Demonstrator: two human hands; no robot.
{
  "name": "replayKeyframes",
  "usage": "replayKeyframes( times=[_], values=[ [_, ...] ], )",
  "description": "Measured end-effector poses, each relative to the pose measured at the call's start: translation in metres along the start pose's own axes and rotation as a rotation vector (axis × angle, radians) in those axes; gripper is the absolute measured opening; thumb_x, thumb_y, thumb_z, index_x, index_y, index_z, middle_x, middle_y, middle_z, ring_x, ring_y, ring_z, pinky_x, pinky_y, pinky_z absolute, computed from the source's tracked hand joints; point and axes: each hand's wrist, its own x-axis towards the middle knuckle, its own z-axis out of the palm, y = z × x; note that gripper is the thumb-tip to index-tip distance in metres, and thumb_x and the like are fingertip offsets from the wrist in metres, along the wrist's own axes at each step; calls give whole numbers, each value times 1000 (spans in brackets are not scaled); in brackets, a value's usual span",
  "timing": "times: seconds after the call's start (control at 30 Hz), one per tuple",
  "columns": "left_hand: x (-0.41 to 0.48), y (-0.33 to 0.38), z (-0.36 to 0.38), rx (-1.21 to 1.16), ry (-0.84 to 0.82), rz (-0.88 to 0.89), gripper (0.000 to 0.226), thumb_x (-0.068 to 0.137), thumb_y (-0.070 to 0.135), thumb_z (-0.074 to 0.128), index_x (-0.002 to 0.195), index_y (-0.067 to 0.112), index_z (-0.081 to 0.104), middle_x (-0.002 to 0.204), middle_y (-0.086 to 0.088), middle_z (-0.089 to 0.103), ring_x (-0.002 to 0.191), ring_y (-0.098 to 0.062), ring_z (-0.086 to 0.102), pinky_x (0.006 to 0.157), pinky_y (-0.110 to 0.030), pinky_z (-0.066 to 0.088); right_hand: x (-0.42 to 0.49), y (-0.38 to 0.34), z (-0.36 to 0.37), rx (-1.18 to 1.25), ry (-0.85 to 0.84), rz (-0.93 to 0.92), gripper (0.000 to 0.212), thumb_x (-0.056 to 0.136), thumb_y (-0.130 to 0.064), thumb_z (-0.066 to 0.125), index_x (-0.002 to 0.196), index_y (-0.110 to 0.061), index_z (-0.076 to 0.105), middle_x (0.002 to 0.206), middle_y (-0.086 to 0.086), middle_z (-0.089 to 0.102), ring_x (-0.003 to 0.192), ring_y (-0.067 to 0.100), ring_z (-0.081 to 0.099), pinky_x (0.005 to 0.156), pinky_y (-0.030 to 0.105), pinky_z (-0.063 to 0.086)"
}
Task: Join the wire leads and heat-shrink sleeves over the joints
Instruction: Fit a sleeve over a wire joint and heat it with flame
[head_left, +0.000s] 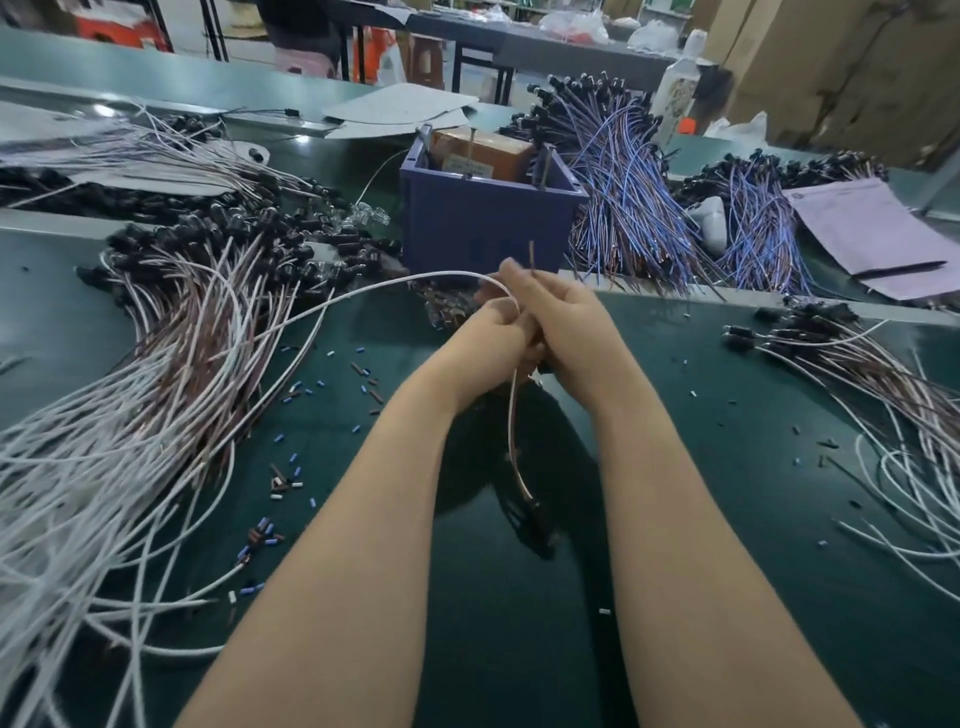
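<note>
Left hand (493, 325) grips white wire (395, 285), right hand (569, 322) pinches brown lead (532, 255), both above green counter (727, 519). Joining step apparently in hand; next move calls for steady twist, ends aligned.

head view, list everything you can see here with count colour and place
white wire: one, white, arcs from the left pile into the hands
brown lead: one, brown, held between the hands, tail hanging below
left wire pile: many, white and brown, left of the mat
right wire pile: many, white and brown, right edge
blue wire bundles: many, blue, right of the bin
bin: one, blue, behind the hands
sleeve pieces: many, blue, brown, white, scattered on the mat
papers: a few, pale pink, far right
mat: one, dark green, under everything
left hand: grips the white wire
right hand: curled round the brown lead
</note>
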Motion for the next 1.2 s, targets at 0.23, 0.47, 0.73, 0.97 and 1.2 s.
replayKeyframes(
  times=[0.23, 0.47, 0.73, 0.97, 1.2],
  values=[
    [0, -11, 12, 359, 308, 218, 32, 95, 10, 45, 63, 16, 46, 58, 2, 53, 56, -19, 51, 55, -25, 40, 1, 18, 3, 378, -55, 3, 27, 96, -16, 52, 74, -14, 67, 71, -2, 66, 67, 16, 54, 64, 31, 34],
    [1, -19, 18, 346, 388, 314, 40, 93, 10, 51, 57, 24, 41, 48, 14, 40, 44, 1, 42, 43, -11, 29, 1, 18, -3, 525, -210, 22, 24, 90, -24, 54, 81, -7, 66, 80, 6, 67, 76, 17, 63, 77, 28, 53],
    [4, -16, 8, -331, 586, 197, 18, 94, 12, 50, 78, 13, 58, 61, 5, 57, 44, -1, 45, 47, -16, 38, 10, 20, -2, 682, 34, -26, 25, 97, -14, 48, 81, -11, 67, 71, -2, 65, 70, 12, 59, 70, 26, 50],
    [13, -18, -11, -456, 596, 178, 24, 104, 25, 31, 109, 13, 52, 86, -2, 64, 46, 0, 52, 46, -16, 42, 6, 22, 9, 131, -107, -30, 14, 97, -10, 50, 94, -2, 61, 64, 5, 51, 37, -1, 40, 36, 10, 30],
    [13, -15, -27, -320, 662, 165, 32, 103, 18, 35, 78, 14, 54, 50, 9, 53, 39, -2, 45, 43, -19, 35, 9, 23, 8, 265, -34, 57, 26, 100, -25, 44, 96, -9, 65, 68, 5, 63, 48, 10, 42, 45, 17, 37]
  ],
)
